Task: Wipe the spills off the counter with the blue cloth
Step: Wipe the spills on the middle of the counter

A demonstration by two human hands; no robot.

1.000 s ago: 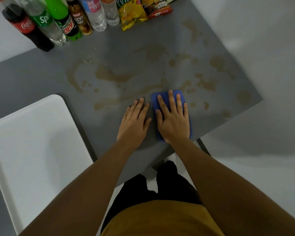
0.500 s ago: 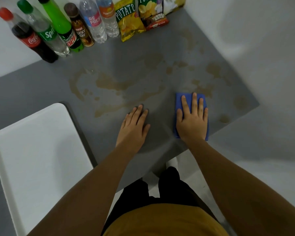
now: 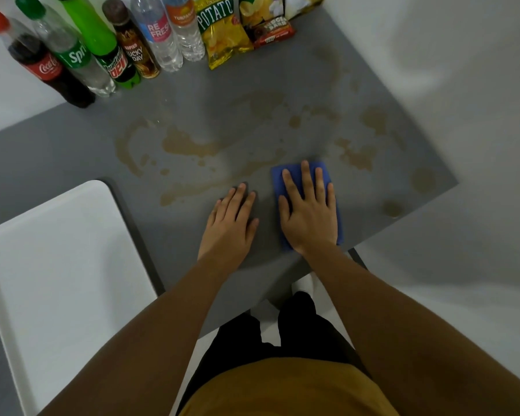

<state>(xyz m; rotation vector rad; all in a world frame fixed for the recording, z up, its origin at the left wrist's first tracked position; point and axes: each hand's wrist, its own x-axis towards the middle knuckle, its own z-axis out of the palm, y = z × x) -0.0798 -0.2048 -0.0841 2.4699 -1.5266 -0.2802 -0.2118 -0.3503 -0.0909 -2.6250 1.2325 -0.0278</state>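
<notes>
The blue cloth (image 3: 282,179) lies flat on the grey counter (image 3: 222,94), near its front edge. My right hand (image 3: 309,219) presses down on the cloth with fingers spread and covers most of it. My left hand (image 3: 230,228) rests flat on the bare counter just left of the cloth and holds nothing. Brown spills (image 3: 189,145) spread across the counter's middle. More spill patches (image 3: 356,156) lie beyond and right of the cloth, and a round spot (image 3: 422,180) sits near the right corner.
Several drink bottles (image 3: 81,55) and snack bags (image 3: 222,34) line the counter's far edge. A white chair seat (image 3: 60,265) stands at the left against the counter. The counter's right corner (image 3: 454,183) and front edge are close to the cloth.
My right hand slid the cloth to the right, then back left toward my left hand. The left hand stayed flat in place.
</notes>
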